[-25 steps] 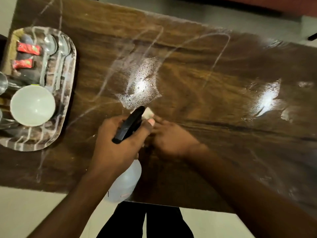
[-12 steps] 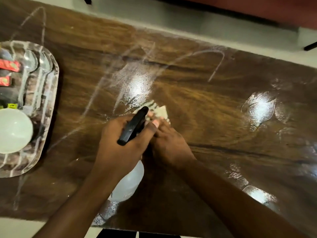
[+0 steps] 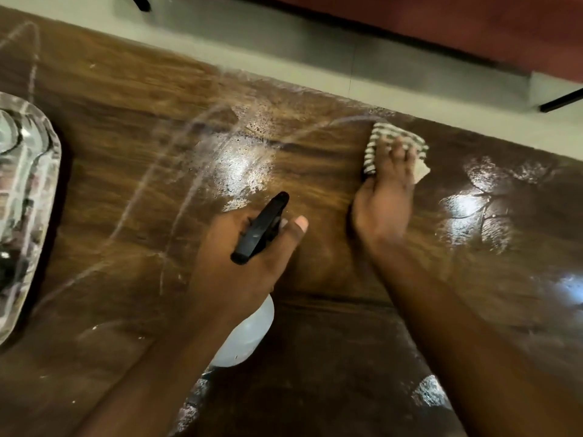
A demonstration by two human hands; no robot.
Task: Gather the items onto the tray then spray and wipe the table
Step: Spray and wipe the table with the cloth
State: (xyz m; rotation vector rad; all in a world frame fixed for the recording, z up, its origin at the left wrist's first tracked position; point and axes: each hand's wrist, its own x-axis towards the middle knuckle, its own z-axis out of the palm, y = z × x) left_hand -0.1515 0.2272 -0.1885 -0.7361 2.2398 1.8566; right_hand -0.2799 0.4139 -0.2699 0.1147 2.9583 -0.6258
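Note:
My left hand [image 3: 239, 266] grips a spray bottle [image 3: 249, 329] with a clear body and a black trigger head [image 3: 260, 228], held above the middle of the dark wooden table [image 3: 315, 326]. My right hand [image 3: 383, 197] presses a striped grey-and-white cloth [image 3: 378, 137] flat on the table near its far edge, fingers spread over it. Wet spray patches and white wipe streaks [image 3: 239, 165] cover the wood. The shiny metal tray [image 3: 38, 171] shows only partly at the left edge; its contents are blurred.
Beyond the table's far edge lies a pale floor [image 3: 284, 52] and a dark red piece of furniture [image 3: 441, 23]. Glossy wet reflections [image 3: 467, 206] mark the table's right side. A black leg or bar [image 3: 561, 100] shows at the far right.
My right hand has slid the cloth from beside the bottle head away to the right and toward the far edge. The view shifted right, so the tray is mostly out of frame.

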